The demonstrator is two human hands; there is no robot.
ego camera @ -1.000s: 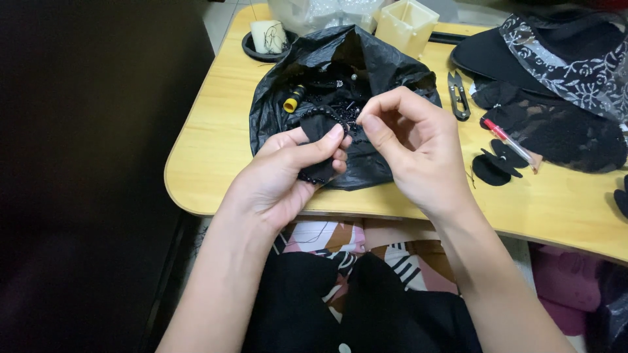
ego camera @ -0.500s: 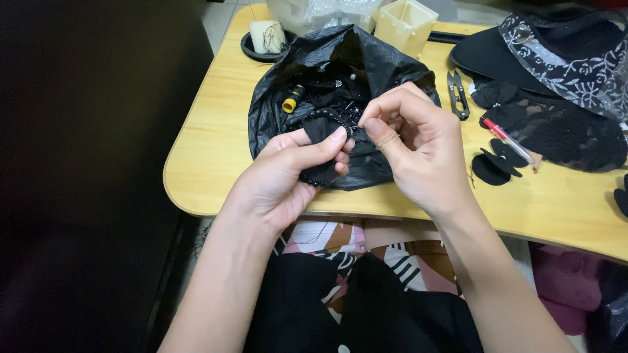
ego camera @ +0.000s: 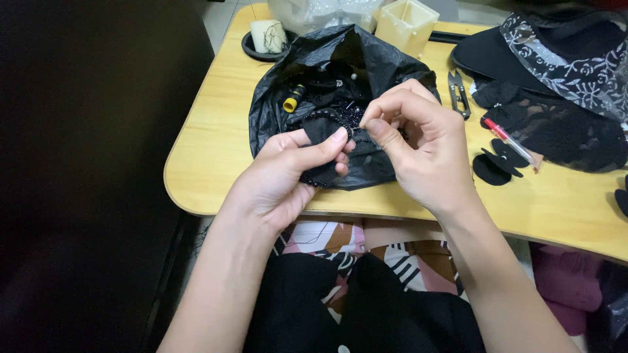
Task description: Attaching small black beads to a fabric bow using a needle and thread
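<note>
— What do the hands hold?

— The left hand (ego camera: pixel 288 173) is clamped on a black beaded piece (ego camera: pixel 327 127), thumb pressed on top, just above the black plastic bag (ego camera: pixel 366 59) on the wooden table (ego camera: pixel 216 144). The right hand (ego camera: pixel 425 147) pinches thumb and forefinger together right beside it; whatever sits between them is too small to tell.

— And nearby?

— A yellow spool (ego camera: pixel 292 99) lies in the bag. Small snips (ego camera: pixel 458 91) and a red pen (ego camera: pixel 510 140) lie right of the bag, near black lace (ego camera: pixel 562 131).
</note>
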